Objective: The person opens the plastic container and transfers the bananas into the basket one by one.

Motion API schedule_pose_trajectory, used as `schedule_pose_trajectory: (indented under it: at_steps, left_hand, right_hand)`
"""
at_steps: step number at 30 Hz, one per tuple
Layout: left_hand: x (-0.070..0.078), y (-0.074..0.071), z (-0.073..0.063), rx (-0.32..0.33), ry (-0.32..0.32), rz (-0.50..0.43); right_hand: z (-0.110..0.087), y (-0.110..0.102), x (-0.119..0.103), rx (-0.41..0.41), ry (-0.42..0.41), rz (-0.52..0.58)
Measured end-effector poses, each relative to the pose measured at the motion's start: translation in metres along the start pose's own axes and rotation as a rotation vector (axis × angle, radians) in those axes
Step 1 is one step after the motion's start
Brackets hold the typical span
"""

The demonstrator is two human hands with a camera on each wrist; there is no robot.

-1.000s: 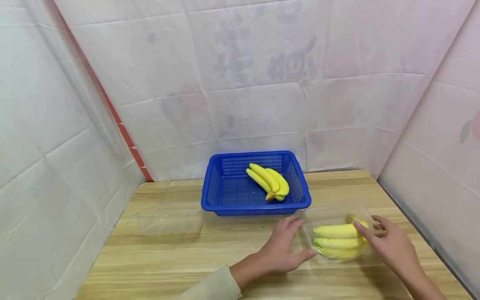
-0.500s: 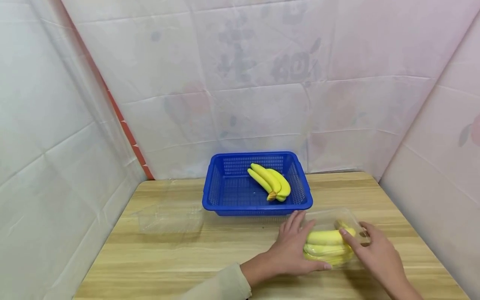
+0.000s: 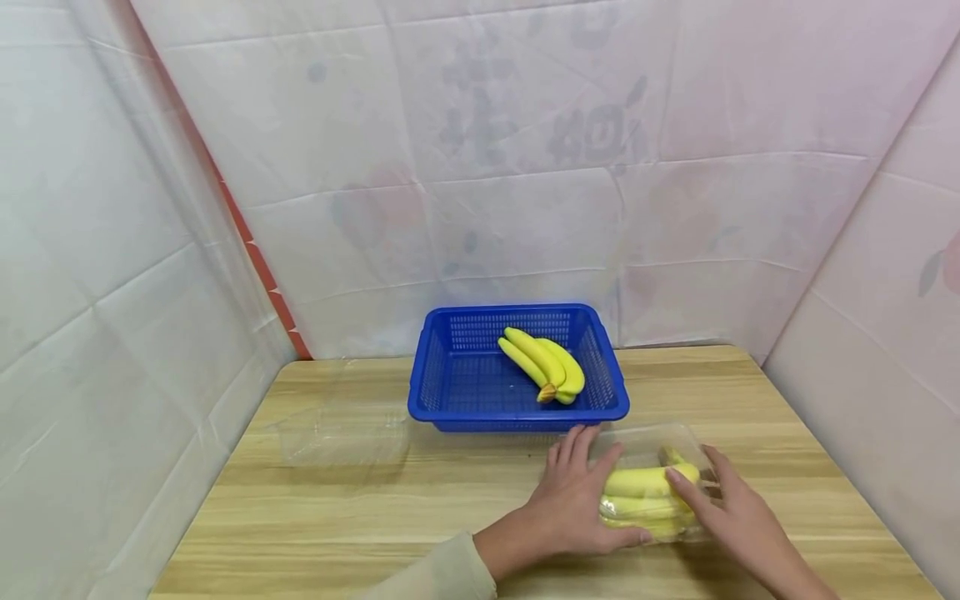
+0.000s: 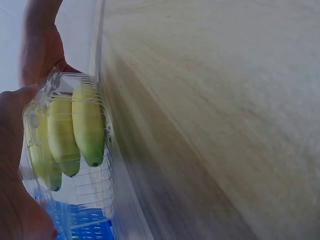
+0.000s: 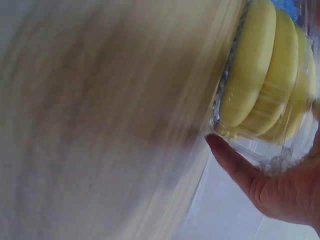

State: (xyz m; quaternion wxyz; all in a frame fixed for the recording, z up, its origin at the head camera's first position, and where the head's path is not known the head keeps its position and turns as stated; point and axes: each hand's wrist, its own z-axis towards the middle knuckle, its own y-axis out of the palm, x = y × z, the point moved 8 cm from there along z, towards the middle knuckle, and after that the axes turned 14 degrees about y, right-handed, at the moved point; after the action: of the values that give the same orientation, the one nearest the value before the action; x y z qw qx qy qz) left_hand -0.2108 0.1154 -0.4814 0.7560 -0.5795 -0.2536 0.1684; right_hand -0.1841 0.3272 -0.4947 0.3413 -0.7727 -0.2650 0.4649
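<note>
A clear plastic clamshell box (image 3: 637,442) with a bunch of yellow bananas (image 3: 643,482) inside is at the right front of the table. My left hand (image 3: 566,504) holds its left side, fingers spread over the far corner and thumb along the near edge. At the right end, my right hand (image 3: 723,508) grips the box, with the thumb on top. Through the ribbed wall, the left wrist view shows green-tipped bananas (image 4: 90,127). In the right wrist view, one digit of the right hand (image 5: 280,192) presses against the box's end.
Behind the hands stands a blue plastic basket (image 3: 517,414) with another banana bunch (image 3: 540,362) in it. To its left sits a second clear clamshell box (image 3: 341,437), its lid raised. Pale sheeting (image 3: 517,217) walls in the wooden table (image 3: 300,533).
The box of bananas has moved left and slightly nearer, together with my right hand. My left hand has come in against its left side and now holds it. The basket stays put.
</note>
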Motion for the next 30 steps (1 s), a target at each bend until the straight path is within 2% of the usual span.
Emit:
schedule_pose_trajectory:
  at_steps: [7, 11, 15, 19, 24, 30]
  left_hand:
    - [0.004, -0.004, 0.001, -0.036, -0.012, 0.058]
    - [0.006, -0.005, 0.003, -0.061, -0.044, 0.095]
    - [0.010, -0.006, 0.006, -0.131, -0.096, 0.110]
    - [0.014, -0.006, 0.008, -0.198, -0.138, 0.164]
    - [0.016, -0.006, 0.009, -0.188, -0.157, 0.194]
    - [0.014, -0.006, 0.010, -0.182, -0.158, 0.199]
  right_hand:
    - [-0.002, 0.002, -0.005, -0.054, -0.062, 0.013]
    - [-0.006, 0.004, -0.007, -0.087, -0.079, 0.012]
    - [-0.008, 0.008, -0.009, -0.103, -0.095, 0.011]
    - [-0.009, 0.012, -0.011, -0.139, -0.107, 0.009]
    - [-0.009, 0.011, -0.011, -0.169, -0.165, -0.009]
    - [-0.004, 0.008, -0.001, -0.221, -0.191, -0.066]
